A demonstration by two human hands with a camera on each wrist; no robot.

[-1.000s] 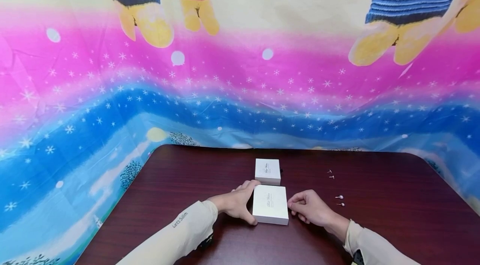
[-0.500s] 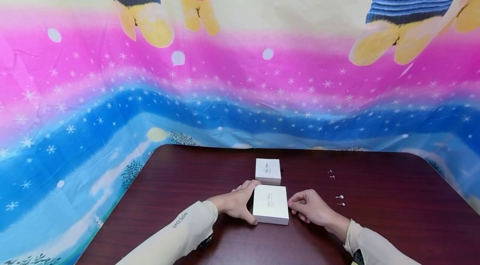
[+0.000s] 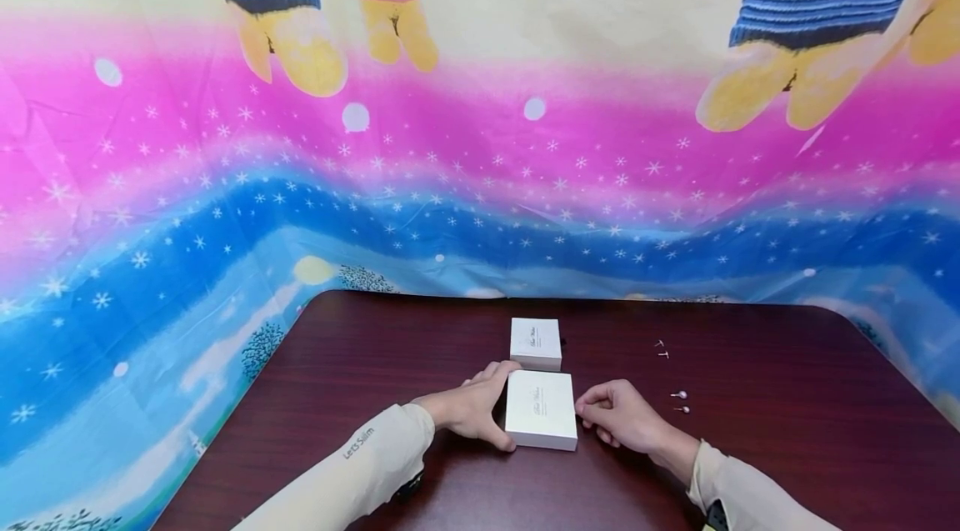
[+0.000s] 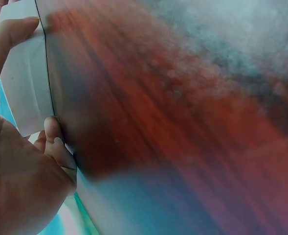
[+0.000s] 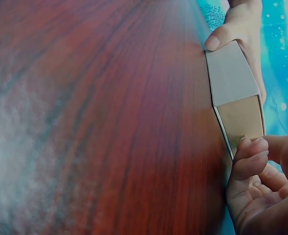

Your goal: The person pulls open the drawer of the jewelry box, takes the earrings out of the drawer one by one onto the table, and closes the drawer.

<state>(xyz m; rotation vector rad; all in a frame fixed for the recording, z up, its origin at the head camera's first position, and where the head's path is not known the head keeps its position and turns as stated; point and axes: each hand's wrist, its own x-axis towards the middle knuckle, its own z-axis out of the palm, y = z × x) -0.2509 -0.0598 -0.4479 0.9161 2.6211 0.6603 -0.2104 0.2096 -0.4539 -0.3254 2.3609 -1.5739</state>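
Note:
A flat white cardboard box (image 3: pixel 540 406) with grey script on its lid lies on the dark wood table. My left hand (image 3: pixel 471 412) grips its left side, thumb at the near corner and fingers at the far one. At the opposite side, thumb and index fingertips of my right hand (image 3: pixel 621 418) pinch something small, probably a pull tab. In the right wrist view that box end (image 5: pixel 241 117) is tan inside a white sleeve, and the fingertips hide most of the tab. The left wrist view shows the left thumb (image 4: pixel 21 32) on the box wall.
Just behind stands a second, similar white box (image 3: pixel 536 343), with a dark bit at its right side. To the right lie two pearl-like earrings (image 3: pixel 680 395) and, farther back, two small pin-like pieces (image 3: pixel 663 355). A printed cloth (image 3: pixel 480 181) hangs along the table's back edge.

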